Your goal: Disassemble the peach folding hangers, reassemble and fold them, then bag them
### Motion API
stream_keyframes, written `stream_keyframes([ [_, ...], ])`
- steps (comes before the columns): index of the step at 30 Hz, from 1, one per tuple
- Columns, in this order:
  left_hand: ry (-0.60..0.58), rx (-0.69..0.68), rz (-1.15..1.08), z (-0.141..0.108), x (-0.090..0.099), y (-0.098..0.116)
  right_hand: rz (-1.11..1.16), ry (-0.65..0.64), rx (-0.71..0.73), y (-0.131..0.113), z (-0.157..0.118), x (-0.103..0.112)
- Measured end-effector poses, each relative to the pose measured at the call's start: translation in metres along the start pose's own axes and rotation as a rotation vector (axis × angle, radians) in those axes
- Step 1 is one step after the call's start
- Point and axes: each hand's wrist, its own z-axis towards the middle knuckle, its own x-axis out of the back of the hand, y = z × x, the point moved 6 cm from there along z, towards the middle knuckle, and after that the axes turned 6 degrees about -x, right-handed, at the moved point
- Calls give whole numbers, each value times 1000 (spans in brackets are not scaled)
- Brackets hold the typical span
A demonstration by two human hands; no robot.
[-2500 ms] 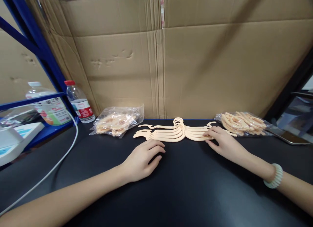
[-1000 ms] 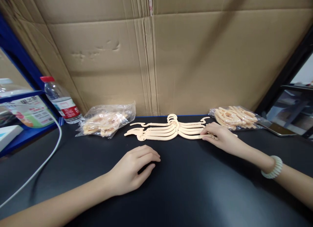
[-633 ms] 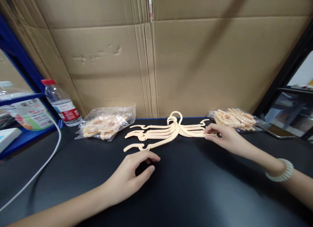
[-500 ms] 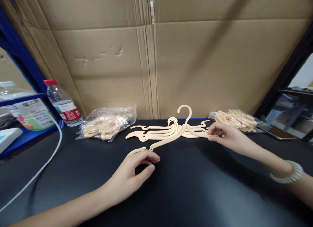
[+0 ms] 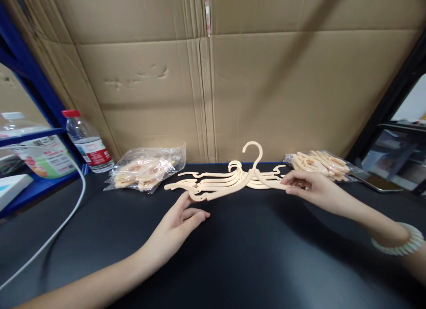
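Note:
A cream folding clothes hanger (image 5: 229, 190) is held up over the black table, its hook pointing upward. My right hand (image 5: 308, 187) pinches the tip of its right arm between thumb and fingers. At the other end, my left hand (image 5: 183, 216) touches the hinged left section from below with its index finger; its thumb and other fingers are apart and grip nothing. Behind the held hanger, several matching hangers (image 5: 216, 181) lie stacked on the table, partly covered by it.
Clear plastic bags of cream hanger parts lie at the back left (image 5: 146, 169) and back right (image 5: 319, 163). A phone (image 5: 379, 182) is beside the right bag. A red-capped bottle (image 5: 89, 145) and a white cable (image 5: 66, 224) are on the left. Cardboard (image 5: 266, 87) stands behind.
The hanger's left section has swung up and outward, in line with its shoulder. My left hand has moved slightly left and up with it. My right hand keeps its pinch.

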Motion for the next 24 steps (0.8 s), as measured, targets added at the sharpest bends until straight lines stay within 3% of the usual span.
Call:
stream_keyframes([
  [13, -68, -102, 205, -1, -5, 4, -74, -95, 91, -22, -10, -32],
  [19, -37, -103, 295, 3, 0, 9, -338, 80, 274, -31, -15, -24],
  [24, -13, -99, 256, 4, 2, 11, -621, 193, 263, -39, -21, -19],
])
